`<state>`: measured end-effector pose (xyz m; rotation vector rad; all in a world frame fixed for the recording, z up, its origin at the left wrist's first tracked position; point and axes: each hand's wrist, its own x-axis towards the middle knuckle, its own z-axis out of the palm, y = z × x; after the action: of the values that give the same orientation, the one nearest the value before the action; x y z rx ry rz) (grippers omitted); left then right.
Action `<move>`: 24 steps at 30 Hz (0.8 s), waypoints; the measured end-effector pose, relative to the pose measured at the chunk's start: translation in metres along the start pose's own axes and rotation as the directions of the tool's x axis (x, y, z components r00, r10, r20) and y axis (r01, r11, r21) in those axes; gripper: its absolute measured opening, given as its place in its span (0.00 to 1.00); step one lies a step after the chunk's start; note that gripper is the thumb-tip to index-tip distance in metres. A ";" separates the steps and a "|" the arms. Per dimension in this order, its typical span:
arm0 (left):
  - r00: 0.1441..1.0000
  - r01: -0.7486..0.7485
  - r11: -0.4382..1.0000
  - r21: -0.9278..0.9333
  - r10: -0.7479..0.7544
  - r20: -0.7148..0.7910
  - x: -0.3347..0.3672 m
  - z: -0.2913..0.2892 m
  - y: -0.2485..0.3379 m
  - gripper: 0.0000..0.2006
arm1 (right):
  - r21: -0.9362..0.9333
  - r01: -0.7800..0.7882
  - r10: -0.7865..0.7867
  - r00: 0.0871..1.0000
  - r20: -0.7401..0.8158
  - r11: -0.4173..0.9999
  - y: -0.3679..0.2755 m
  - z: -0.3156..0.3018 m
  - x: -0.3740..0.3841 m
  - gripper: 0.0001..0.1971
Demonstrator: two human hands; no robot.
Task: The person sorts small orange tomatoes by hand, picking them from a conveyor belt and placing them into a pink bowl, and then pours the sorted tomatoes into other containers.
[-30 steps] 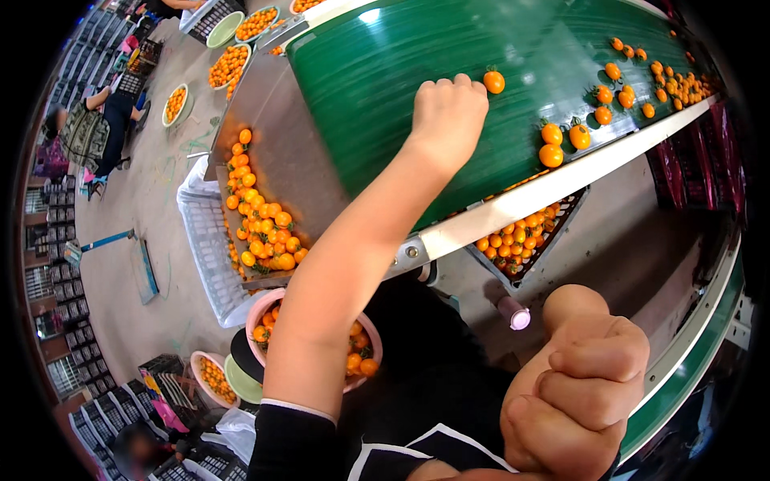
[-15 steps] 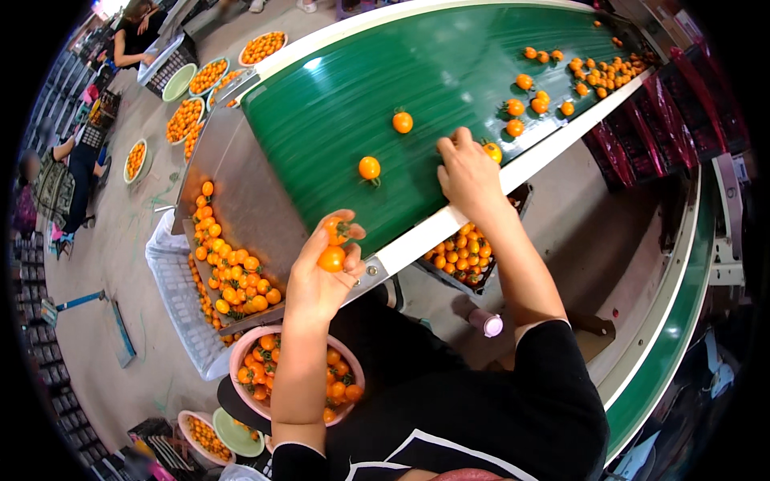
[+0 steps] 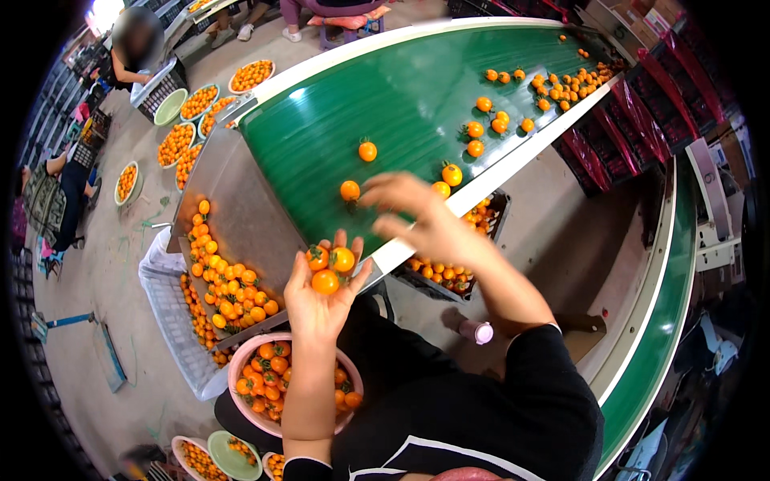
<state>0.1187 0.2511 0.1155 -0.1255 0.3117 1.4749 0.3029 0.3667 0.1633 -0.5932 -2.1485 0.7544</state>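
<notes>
My left hand (image 3: 318, 309), palm up with fingers curled, cradles three orange cherry tomatoes (image 3: 325, 282) beside the belt's lower left corner. Over the green conveyor belt (image 3: 321, 120), my right hand (image 3: 421, 212) is smeared by motion, its thumb apart from the fingers and nothing visible between them. Its fingertips are close to a loose tomato (image 3: 350, 191) on the belt. Another tomato (image 3: 367, 151) lies a little farther up. Two more sit just beyond my right hand by the white rail (image 3: 513, 152). Below my left forearm is a pink bowl (image 3: 233, 373) of tomatoes, partly hidden by the arm.
A metal chute (image 3: 241, 192) holding tomatoes slopes off the belt's left end above a white crate (image 3: 172, 321). A dark crate of tomatoes (image 3: 437, 276) stands under the rail. More tomatoes cluster at the belt's far right. Filled bowls and other people are at the left.
My right hand has moved left and nearer my left hand, leaving the tomatoes by the rail. My left hand has turned palm up and now shows three tomatoes instead of two. Belt tomatoes appear shifted left.
</notes>
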 end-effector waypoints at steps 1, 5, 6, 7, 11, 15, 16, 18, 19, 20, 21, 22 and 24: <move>1.000 0.005 0.999 -0.036 -0.004 0.021 -0.005 -0.005 0.003 0.18 | -0.067 -0.060 0.056 0.997 -0.056 0.996 0.016 -0.017 0.002 0.14; 1.000 -0.006 0.999 -0.050 0.007 0.022 -0.002 -0.010 0.005 0.17 | -0.524 -0.504 0.332 0.859 -0.391 0.686 0.109 -0.083 0.003 0.19; 0.998 0.038 0.997 -0.065 -0.035 0.051 0.002 -0.008 0.001 0.17 | -0.624 -0.571 0.405 0.820 -0.405 0.533 0.134 -0.093 -0.001 0.21; 0.996 0.068 0.995 -0.074 -0.063 0.068 0.003 -0.007 -0.001 0.17 | -0.606 -0.631 0.523 0.764 -0.377 0.484 0.142 -0.094 0.005 0.20; 0.981 0.183 0.981 -0.066 -0.178 0.076 0.012 -0.006 -0.012 0.20 | -0.442 -0.645 0.502 0.764 -0.405 0.624 0.143 -0.094 0.006 0.17; 0.980 0.173 0.983 0.065 -0.179 0.086 0.017 0.012 -0.007 0.28 | 0.209 -0.419 0.377 0.902 0.211 0.884 0.052 -0.038 0.021 0.14; 0.975 0.186 0.977 0.105 -0.196 0.099 0.021 0.016 -0.009 0.29 | 0.330 -0.413 0.289 0.885 0.364 0.849 0.033 -0.038 0.024 0.14; 0.968 0.222 0.973 0.070 -0.228 0.105 0.025 0.013 -0.009 0.28 | 0.188 -0.215 0.169 0.957 0.234 0.958 0.047 -0.039 0.031 0.16; 0.963 0.235 0.971 0.041 -0.238 0.126 0.026 0.004 -0.008 0.28 | 0.077 -0.283 0.272 0.954 0.125 0.956 0.061 -0.046 0.041 0.18; 0.953 0.263 0.965 0.010 -0.262 0.152 0.028 0.000 -0.010 0.28 | -0.191 -0.257 0.247 0.966 -0.076 0.947 0.091 -0.058 0.044 0.18; 0.953 0.266 0.964 0.008 -0.265 0.145 0.029 0.000 -0.013 0.28 | -0.465 -0.320 0.230 0.943 -0.241 0.826 0.117 -0.074 0.043 0.20; 0.953 0.270 0.963 -0.001 -0.268 0.140 0.031 0.001 -0.015 0.28 | -0.731 -0.427 0.275 0.904 -0.327 0.532 0.142 -0.088 0.039 0.21; 0.960 0.259 0.966 -0.025 -0.255 0.116 0.031 0.000 -0.016 0.27 | -0.788 -0.535 0.493 0.797 -0.350 0.305 0.182 -0.110 0.029 0.20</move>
<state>0.1365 0.2795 0.1052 -0.1101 0.1679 1.2248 0.4019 0.5500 0.1133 -1.9097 -2.1808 -0.1816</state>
